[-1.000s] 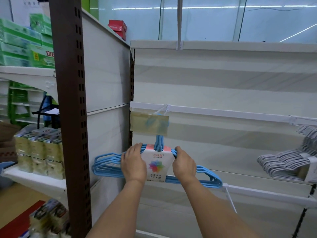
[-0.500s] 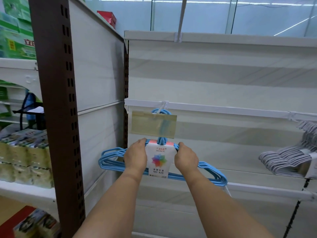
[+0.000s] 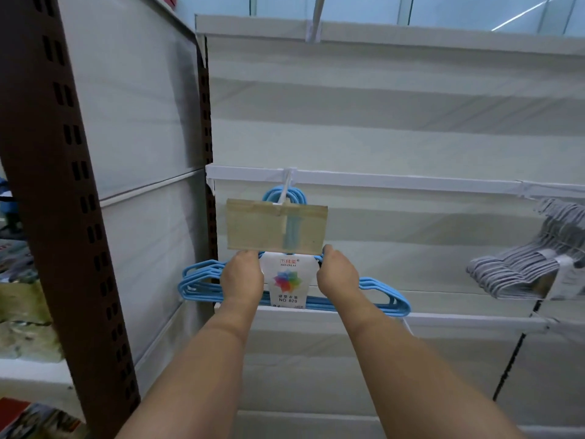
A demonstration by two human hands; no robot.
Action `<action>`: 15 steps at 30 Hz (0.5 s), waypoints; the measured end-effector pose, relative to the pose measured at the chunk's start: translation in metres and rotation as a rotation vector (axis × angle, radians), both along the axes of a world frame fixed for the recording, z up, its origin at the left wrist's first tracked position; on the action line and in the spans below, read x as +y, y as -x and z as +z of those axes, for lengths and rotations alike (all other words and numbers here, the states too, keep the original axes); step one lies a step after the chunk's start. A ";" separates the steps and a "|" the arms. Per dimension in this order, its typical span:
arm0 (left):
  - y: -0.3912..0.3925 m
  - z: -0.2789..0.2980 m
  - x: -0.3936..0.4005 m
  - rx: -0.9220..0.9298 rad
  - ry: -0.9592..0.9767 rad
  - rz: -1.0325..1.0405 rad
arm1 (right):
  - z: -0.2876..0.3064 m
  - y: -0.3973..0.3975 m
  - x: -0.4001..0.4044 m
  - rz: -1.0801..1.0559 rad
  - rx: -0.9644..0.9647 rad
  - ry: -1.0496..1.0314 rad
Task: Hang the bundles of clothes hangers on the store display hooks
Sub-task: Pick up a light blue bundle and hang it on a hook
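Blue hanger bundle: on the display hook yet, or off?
On, apparently: the blue hanger bundle has its hook tops looped over the white display hook. Left hand and right hand grip it.

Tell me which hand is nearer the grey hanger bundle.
Right. The right hand grips the blue hanger bundle beside its label, on the side facing the grey hanger bundle; the left hand grips its far side.

White card sleeve [image 3: 287, 282] on blue hanger bundle [image 3: 384, 297], printed "NO 829" under a multicoloured flower logo, red Chinese brand characters at top too blurred to read, yellowed price tag [image 3: 275, 228] unreadable
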State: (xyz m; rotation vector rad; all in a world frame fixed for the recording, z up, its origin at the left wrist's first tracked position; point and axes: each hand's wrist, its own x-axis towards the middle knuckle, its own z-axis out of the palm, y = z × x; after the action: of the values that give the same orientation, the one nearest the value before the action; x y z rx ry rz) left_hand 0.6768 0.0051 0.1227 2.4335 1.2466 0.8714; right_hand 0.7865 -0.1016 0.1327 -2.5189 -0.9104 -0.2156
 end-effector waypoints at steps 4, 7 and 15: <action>-0.005 -0.016 0.004 -0.090 -0.010 -0.021 | -0.010 -0.001 -0.011 0.001 -0.053 -0.004; -0.005 -0.029 0.004 -0.114 -0.077 -0.083 | -0.019 -0.001 -0.028 -0.052 -0.119 -0.024; 0.010 -0.054 -0.048 -0.249 0.120 0.019 | -0.025 0.006 -0.093 -0.154 -0.120 -0.093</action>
State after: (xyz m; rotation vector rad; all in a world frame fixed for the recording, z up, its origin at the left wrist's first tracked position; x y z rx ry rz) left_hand 0.6667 -0.0432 0.0687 2.1477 1.1948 1.0368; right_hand 0.7801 -0.1943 0.1080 -2.5121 -0.7334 -0.4520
